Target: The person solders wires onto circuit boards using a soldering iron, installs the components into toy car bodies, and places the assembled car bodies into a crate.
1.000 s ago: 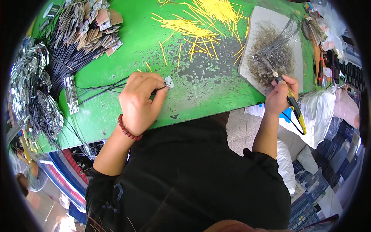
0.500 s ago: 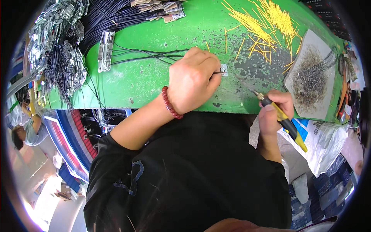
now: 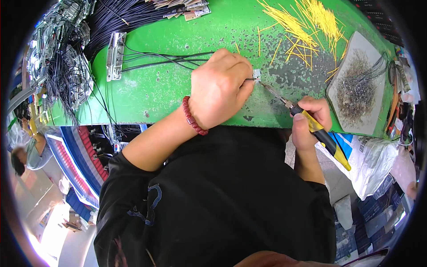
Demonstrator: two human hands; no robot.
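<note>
My left hand (image 3: 221, 82), with a red bead bracelet on its wrist, is closed on thin black wires, fingers curled down near the table. One short black wire end (image 3: 250, 79) sticks out by its thumb, meeting a small white board (image 3: 256, 74). The wires (image 3: 169, 58) run left to a clear and silver connector-like part (image 3: 116, 56). My right hand (image 3: 311, 122) grips a yellow-and-black soldering iron (image 3: 321, 135). Its metal tip points up-left and lies at the small board's edge; whether it touches cannot be made out.
Loose yellow solder sticks (image 3: 296, 31) lie at the back right. A pale slab (image 3: 377, 107) with dark residue and thin wires sits at the right. Heaped clear parts with black wires (image 3: 60, 58) cover the left end of the green table (image 3: 147, 98). Another person (image 3: 35, 151) is at far left.
The soldering iron has moved up and left, bringing its tip from the open table to the small board. My left hand stays closed, seen slightly farther left and up.
</note>
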